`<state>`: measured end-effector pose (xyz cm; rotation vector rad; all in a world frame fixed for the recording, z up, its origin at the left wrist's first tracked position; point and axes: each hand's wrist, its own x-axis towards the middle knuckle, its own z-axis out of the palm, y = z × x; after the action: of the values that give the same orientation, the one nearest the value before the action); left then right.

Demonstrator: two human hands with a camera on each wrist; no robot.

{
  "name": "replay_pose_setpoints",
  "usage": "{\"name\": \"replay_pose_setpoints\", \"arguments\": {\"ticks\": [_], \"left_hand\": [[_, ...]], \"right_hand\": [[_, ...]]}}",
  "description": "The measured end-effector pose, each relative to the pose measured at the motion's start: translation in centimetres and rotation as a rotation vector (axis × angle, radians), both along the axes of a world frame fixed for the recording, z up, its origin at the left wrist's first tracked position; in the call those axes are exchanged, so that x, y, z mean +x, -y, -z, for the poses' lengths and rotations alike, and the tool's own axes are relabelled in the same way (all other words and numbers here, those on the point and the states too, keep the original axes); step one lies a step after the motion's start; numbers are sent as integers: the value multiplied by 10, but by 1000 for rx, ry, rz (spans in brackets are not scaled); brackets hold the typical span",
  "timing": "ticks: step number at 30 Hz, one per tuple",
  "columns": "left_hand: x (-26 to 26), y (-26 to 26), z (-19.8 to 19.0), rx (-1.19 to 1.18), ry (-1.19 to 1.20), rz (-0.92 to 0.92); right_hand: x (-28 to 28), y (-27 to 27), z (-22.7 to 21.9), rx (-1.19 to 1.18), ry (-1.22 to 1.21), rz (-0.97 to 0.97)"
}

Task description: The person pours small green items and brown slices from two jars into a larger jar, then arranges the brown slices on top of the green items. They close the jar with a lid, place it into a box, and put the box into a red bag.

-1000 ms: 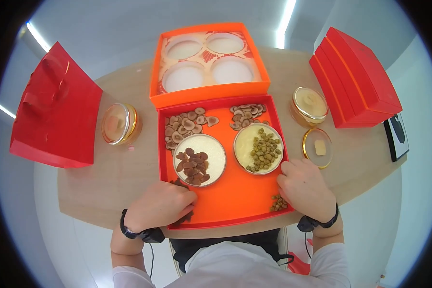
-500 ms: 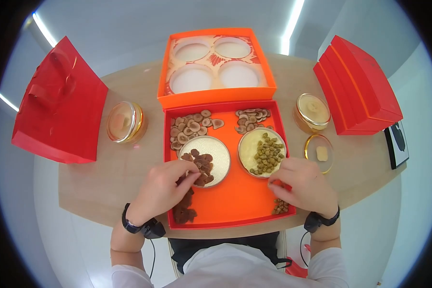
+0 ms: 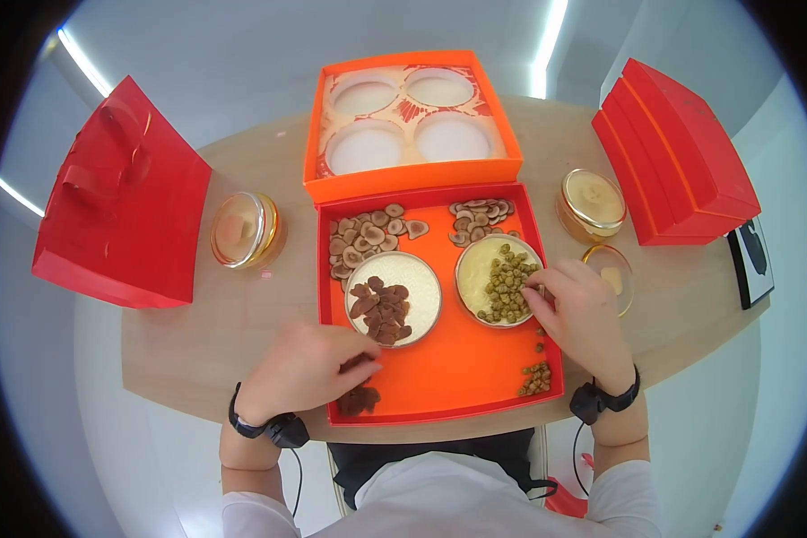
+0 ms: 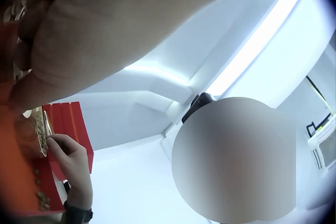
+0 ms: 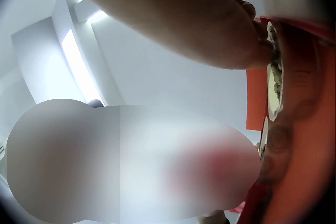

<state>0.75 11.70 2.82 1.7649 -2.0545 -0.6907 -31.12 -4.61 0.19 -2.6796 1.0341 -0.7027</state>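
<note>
A shallow red box with an orange floor (image 3: 439,372) holds two round dishes. My left hand (image 3: 305,366) is over its front left corner, thumb and fingers apart, close above dark brown dried flakes (image 3: 359,401). More brown flakes (image 3: 384,311) lie on the left dish's pale surface (image 3: 419,285). At the right dish (image 3: 472,273), my right hand (image 3: 585,309) pinches at green dried buds (image 3: 508,282), fingertips at the rim. Loose green buds (image 3: 535,379) lie in the front right corner. In the right wrist view the fingertips touch the dish's edge.
Brown-rimmed slices (image 3: 368,235) lie along the box's back. Behind stands an orange-rimmed tray (image 3: 412,184) with round recesses. A red bag (image 3: 125,215) and a gold-lidded jar (image 3: 242,231) are left; another jar (image 3: 592,204), a lid (image 3: 620,296) and red boxes (image 3: 677,161) are right.
My left hand went from the corner flakes up to the left dish, then back to the corner. My right hand moved from the box's right side up to the buds on the right dish.
</note>
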Motion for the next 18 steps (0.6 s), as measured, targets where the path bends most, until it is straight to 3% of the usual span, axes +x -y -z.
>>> {"name": "replay_pose_setpoints", "arguments": {"ticks": [5, 7, 11, 18], "left_hand": [[5, -11, 8, 41, 324, 50], [0, -11, 5, 90, 386, 47], [-4, -9, 12, 129, 366, 83], [-4, -9, 16, 111, 375, 122]], "right_hand": [[-8, -6, -24, 218, -34, -63], [-16, -7, -29, 198, -163, -248], [-24, -11, -32, 208, -361, -466], [-23, -21, -18, 132, -506, -470]]}}
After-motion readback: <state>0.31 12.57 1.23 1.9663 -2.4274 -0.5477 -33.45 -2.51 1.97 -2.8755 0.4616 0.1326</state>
